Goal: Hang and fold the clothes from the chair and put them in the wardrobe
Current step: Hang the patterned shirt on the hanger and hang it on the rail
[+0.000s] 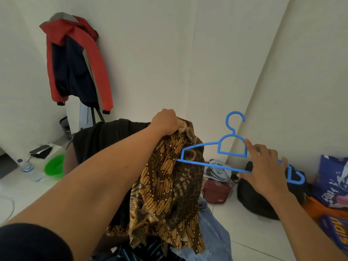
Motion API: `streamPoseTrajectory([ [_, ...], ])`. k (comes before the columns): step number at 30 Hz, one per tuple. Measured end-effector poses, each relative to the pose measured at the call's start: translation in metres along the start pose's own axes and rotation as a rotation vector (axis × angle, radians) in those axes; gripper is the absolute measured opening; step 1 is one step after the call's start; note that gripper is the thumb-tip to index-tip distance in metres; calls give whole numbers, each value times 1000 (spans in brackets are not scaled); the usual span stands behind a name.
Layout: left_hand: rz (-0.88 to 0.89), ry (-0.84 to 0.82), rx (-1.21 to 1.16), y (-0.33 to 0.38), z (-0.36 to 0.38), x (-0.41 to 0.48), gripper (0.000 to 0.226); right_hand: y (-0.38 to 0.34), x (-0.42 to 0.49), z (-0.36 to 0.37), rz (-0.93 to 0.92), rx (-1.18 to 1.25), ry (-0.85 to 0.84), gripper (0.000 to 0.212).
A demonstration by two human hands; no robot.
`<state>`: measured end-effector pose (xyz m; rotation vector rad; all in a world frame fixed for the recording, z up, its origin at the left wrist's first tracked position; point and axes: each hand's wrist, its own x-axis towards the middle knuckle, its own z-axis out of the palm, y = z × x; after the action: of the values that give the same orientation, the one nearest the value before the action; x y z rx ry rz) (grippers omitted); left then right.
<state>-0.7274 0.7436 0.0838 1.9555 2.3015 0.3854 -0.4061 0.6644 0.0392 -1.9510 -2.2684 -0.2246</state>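
**Shirt held up, hanger beside it**

My left grip [166, 121] is bunched tight round the collar of the brown patterned shirt [169, 185], holding it above the heap on the chair [105, 136]. Its hem hangs down to the jeans [212, 232]. My right grip [263, 164] holds the blue hanger [207, 165] by its right arm, hook up, with the left tip overlapping the shirt's edge. Bare wall [188, 72] stands behind, with open air between my arms

I see open air before the bare wall [169, 53] from eleven to one o'clock. A red jacket [96, 63] hangs at ten o'clock. The dark-draped chair [101, 136] blocks the centre. From three to four o'clock a black bag [259, 202] and packages [333, 228] crowd the floor [244, 234]; a bare strip lies open at five.
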Motion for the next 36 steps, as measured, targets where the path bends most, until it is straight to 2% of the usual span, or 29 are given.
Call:
streamPoseTrajectory([
  [3,11,-26,52,-1,-7,-5,9,4,0,-2,-8,16,22,110],
  [4,25,-56,62,-1,-10,-6,8,6,0,-3,-9,20,25,110],
  [7,12,-206,102,-3,-24,-12,35,17,-4,-6,-7,25,47,112],
  [10,-26,-286,123,-9,-38,-22,39,26,-10,-13,21,70,79,113],
  [13,28,-222,139,-10,-55,-31,41,35,-19,-31,82,131,119,110],
  [16,64,-172,38,3,-84,-53,57,42,-25,-56,159,230,199,109],
  [21,149,-85,-214,49,-148,-97,68,21,-34,-104,133,226,317,111],
  [24,216,-10,-254,85,-191,-122,66,1,-39,-140,121,257,387,110],
  [32,482,175,-271,175,-292,-194,56,-31,-46,-261,135,285,630,100],
  [36,615,338,-34,182,-335,-227,63,-36,-47,-316,71,431,694,96],
])
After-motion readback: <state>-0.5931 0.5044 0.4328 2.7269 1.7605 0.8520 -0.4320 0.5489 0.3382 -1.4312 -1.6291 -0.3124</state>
